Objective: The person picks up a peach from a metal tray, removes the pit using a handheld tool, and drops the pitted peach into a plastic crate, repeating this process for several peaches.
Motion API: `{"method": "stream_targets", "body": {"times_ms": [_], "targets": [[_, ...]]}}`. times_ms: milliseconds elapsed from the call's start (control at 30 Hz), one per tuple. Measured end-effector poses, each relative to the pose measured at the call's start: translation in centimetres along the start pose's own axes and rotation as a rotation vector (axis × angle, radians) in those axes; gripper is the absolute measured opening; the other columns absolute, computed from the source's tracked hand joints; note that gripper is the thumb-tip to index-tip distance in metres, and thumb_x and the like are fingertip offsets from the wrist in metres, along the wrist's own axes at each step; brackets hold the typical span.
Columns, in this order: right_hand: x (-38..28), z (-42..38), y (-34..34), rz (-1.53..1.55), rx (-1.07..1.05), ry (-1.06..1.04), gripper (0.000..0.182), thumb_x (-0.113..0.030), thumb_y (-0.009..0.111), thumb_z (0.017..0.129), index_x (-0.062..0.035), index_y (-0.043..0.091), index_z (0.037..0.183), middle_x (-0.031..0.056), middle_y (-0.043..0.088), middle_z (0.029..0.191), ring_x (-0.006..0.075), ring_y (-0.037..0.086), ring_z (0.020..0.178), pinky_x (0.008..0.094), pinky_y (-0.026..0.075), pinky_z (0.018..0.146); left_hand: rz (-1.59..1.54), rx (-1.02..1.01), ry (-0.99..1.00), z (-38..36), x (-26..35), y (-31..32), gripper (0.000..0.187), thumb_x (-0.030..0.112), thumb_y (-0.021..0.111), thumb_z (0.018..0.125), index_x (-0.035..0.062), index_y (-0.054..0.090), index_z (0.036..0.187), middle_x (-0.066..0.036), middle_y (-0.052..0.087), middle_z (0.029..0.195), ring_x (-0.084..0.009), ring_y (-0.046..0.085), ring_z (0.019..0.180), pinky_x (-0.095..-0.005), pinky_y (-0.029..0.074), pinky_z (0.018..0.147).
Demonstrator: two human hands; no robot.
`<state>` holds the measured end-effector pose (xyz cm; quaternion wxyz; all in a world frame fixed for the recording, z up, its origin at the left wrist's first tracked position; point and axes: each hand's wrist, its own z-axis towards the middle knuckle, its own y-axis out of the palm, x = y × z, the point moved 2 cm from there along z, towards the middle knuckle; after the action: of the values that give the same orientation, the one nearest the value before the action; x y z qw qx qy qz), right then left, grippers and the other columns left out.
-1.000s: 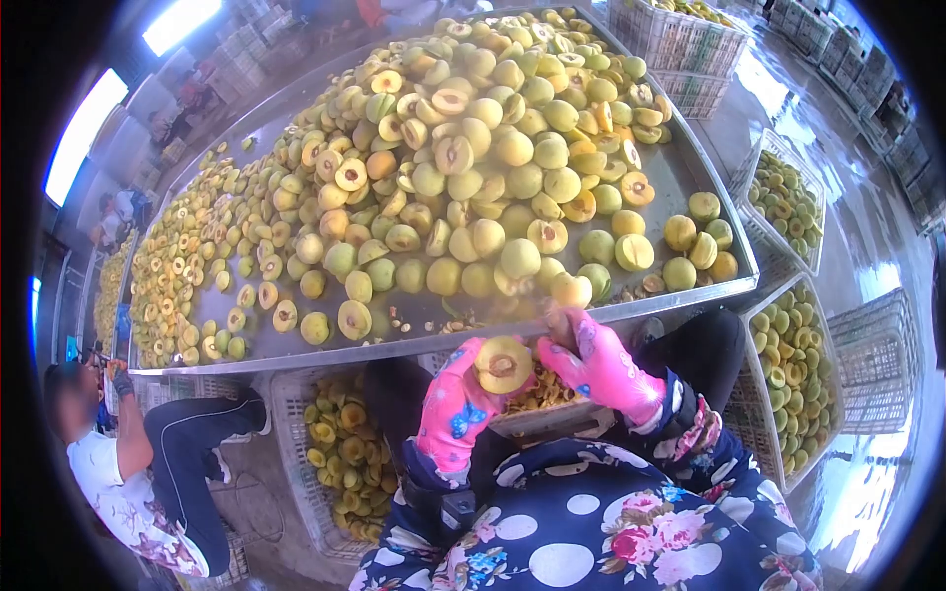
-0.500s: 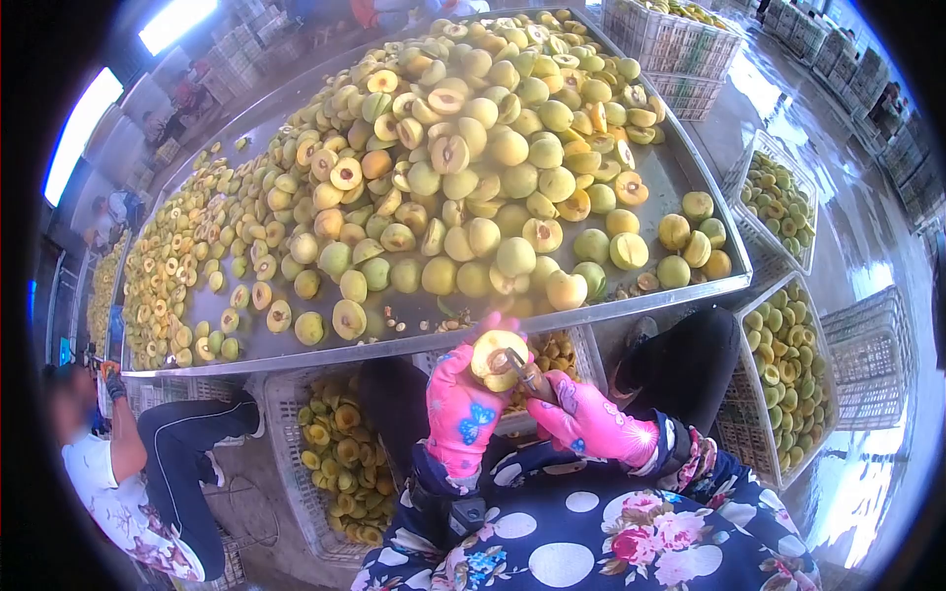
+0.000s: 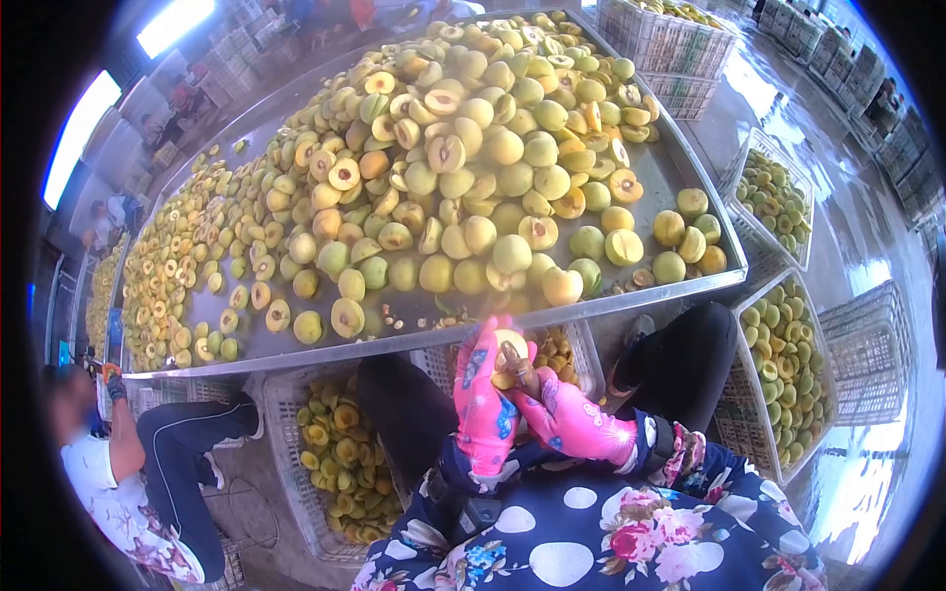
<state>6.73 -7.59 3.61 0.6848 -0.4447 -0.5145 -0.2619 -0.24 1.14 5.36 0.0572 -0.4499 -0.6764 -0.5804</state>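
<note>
Cupping a pale cut fruit (image 3: 513, 339), the left hand (image 3: 483, 402), in its pink glove, had its fingers curled part-way round it, just off the near edge of the bench (image 3: 676, 167). The right hand (image 3: 574, 422), gloved to match, was closed around a tool (image 3: 522, 375), its metal end at the fruit; how its fingertips sat I couldn't tell. Beneath the hands stood a small crate (image 3: 593, 366) of fruit pieces. Beyond them, a great heap of whole and halved fruit (image 3: 463, 158) covered much of the bench. Off to the left sat a co-worker (image 3: 103, 483) in a white shirt.
</note>
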Motion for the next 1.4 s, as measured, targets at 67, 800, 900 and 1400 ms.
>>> {"method": "stream_targets", "body": {"times_ms": [67,800,900,1400], "targets": [[-0.8,-0.3,0.7,1.097,-0.066,0.23,0.02,-0.014,0.04,0.097,-0.0011,0.048,0.111,0.0037,0.045,0.079,0.0143,0.047,0.076,0.0286,0.041,0.058,-0.011,0.056,-0.001,-0.3,0.0,0.6,0.029,0.016,0.056,0.089,0.0045,0.052,0.116,-0.014,0.054,0.116,-0.0258,0.056,0.1,-0.0385,0.054,0.08],[-1.5,-0.1,1.4,2.188,-0.146,0.851,0.013,-0.014,0.047,0.091,-0.0018,0.042,0.091,0.0125,0.056,0.07,0.0269,0.057,0.059,0.0366,0.043,0.052,0.03,0.097,0.121,0.3,-0.7,0.3,0.025,0.014,0.055,0.09,0.0046,0.055,0.114,-0.013,0.055,0.114,-0.0247,0.057,0.096,-0.0389,0.054,0.08],[-6.0,0.2,2.8,1.884,-0.017,0.64,0.014,-0.013,0.049,0.089,-0.0016,0.042,0.092,0.0141,0.058,0.075,0.0268,0.058,0.061,0.0363,0.044,0.053,0.062,0.077,0.137,0.5,-1.0,0.0,0.024,0.013,0.055,0.09,0.005,0.056,0.112,-0.013,0.056,0.114,-0.0246,0.058,0.096,-0.0395,0.054,0.08],[2.4,-0.7,1.1,3.245,-0.676,0.61,0.024,-0.029,0.049,0.093,-0.0063,0.044,0.087,-0.0006,0.048,0.059,0.0094,0.046,0.043,0.0226,0.037,0.037,0.156,-0.009,0.034,1.3,-0.9,-1.9,0.022,0.01,0.057,0.087,0.002,0.058,0.107,-0.015,0.063,0.1,-0.0241,0.064,0.08,-0.0342,0.057,0.066]]}}
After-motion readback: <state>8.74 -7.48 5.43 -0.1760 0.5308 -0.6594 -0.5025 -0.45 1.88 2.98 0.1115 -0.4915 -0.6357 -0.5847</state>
